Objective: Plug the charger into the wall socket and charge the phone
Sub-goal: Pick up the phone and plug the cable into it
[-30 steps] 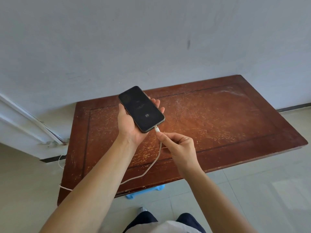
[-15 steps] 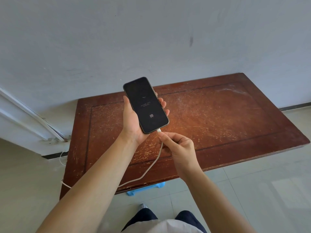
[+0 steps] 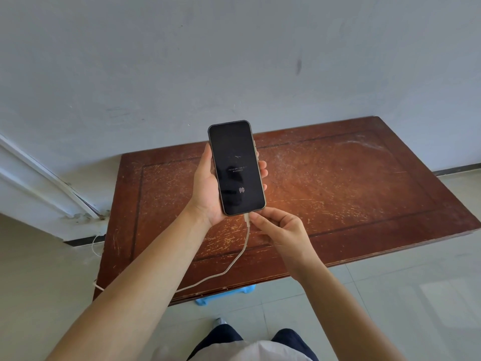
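Above the scratched reddish-brown wooden bench (image 3: 338, 183), held nearly upright, the black slab-shaped phone (image 3: 235, 166) sits in the left hand (image 3: 208, 191), whose fingers (image 3: 262, 173) wrap round its edges, thumb on the near side. Its dark screen shows faint lettering; whether that signals charging I cannot tell. Right under its lower edge the right hand (image 3: 279, 230) has its fingertips (image 3: 253, 217) pinched closed on the plug end of the thin white charging cable (image 3: 234, 261), which looks seated in the port

Likely troubles, as I judge them: a sideways tug from the pinching hand could bend or unseat the connector, and lifting the phone higher could draw the lead taut where it drops over the bench's near-left edge. From there it runs out of sight behind the left forearm, showing again low on the left near the white skirting (image 3: 39, 204); the wall socket and charger block are not visible, so I cannot confirm that end is plugged in

Around this, the bench top lies bare against the pale blue-grey wall (image 3: 182, 61). A bright blue plastic object (image 3: 223, 295) peeks from under the bench's front edge, and nothing blocks setting the phone down
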The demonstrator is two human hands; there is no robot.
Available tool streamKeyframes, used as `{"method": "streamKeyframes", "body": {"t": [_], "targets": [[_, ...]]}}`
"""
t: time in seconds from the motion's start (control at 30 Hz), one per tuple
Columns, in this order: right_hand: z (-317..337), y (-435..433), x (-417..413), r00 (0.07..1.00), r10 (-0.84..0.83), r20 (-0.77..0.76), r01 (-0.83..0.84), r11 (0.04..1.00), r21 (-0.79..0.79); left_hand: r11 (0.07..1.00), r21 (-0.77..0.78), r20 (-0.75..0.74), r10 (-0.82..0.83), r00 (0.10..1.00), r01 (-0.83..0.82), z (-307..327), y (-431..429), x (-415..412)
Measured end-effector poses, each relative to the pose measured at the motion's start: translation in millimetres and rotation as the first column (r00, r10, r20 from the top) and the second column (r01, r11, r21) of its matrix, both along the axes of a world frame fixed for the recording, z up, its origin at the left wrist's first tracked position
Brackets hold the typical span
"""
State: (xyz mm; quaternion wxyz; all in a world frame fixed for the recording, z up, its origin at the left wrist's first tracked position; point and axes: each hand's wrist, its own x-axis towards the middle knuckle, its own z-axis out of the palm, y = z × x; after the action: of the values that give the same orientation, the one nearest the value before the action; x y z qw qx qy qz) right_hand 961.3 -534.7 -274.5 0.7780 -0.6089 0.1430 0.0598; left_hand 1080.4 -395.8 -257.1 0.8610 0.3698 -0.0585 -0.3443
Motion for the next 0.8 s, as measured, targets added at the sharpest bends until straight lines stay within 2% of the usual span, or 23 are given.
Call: {"method": "streamKeyframes", "body": {"t": [0.23, 0.8], "targets": [[-1.6, -3.1, 2.5, 1.000, 0.011, 0.013, -0.010, 1.000, -0.026, 1.000, 0.006, 0.007, -0.019, 1.000, 0.019, -0.6, -0.6, 4.4], [-4.1, -2.5, 5.5, 0.999, 0.026, 0.034, -0.024, 0.998, -0.062, 0.992, -0.097, 0.012, -0.078, 0.997, 0.078, -6.6, 1.7, 8.8]]}}
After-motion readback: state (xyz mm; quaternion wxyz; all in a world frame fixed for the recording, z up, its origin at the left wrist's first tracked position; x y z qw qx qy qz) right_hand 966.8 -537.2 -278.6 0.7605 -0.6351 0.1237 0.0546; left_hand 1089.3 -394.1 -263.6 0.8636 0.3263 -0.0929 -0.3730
